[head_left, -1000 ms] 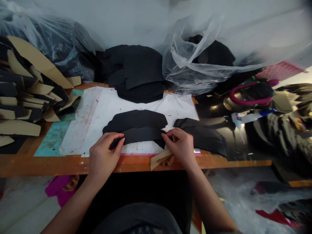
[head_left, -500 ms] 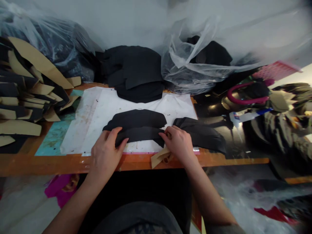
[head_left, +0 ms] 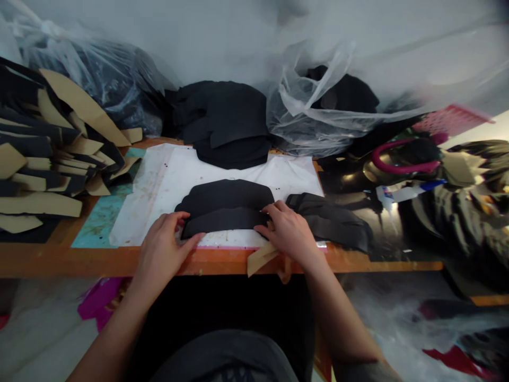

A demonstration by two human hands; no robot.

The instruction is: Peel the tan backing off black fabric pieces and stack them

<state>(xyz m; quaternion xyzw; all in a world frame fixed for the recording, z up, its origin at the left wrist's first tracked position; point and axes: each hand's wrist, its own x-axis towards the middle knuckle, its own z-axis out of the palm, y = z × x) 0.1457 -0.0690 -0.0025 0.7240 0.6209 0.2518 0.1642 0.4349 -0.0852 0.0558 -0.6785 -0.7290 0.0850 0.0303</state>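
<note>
A narrow black strip (head_left: 222, 220) of sheet material lies along the lower edge of a wider curved black piece (head_left: 230, 193), overlapping it. My left hand (head_left: 163, 241) grips the strip's left end, thumb at the near edge and fingers at the far edge. At the other end, my right hand (head_left: 288, 231) pinches the strip between thumb and fingers. A tan strip (head_left: 262, 258) pokes out below my right hand over the table edge; whether that hand touches it I cannot tell. Beside my right hand, several black pieces (head_left: 338, 223) lie in an overlapping pile.
White sheeting (head_left: 155, 185) covers the wooden table (head_left: 159, 260). Black pieces (head_left: 234, 114) are stacked at the back, near a clear plastic bag (head_left: 302, 122). Tan-and-black pieces (head_left: 59, 164) crowd the left. On the right are a white bottle with a blue tip (head_left: 409, 192) and a pink basket (head_left: 449, 121).
My left hand has shifted slightly left along the strip, and its fingers have moved outward. The strip now lies straighter along the wider piece. The view has moved slightly.
</note>
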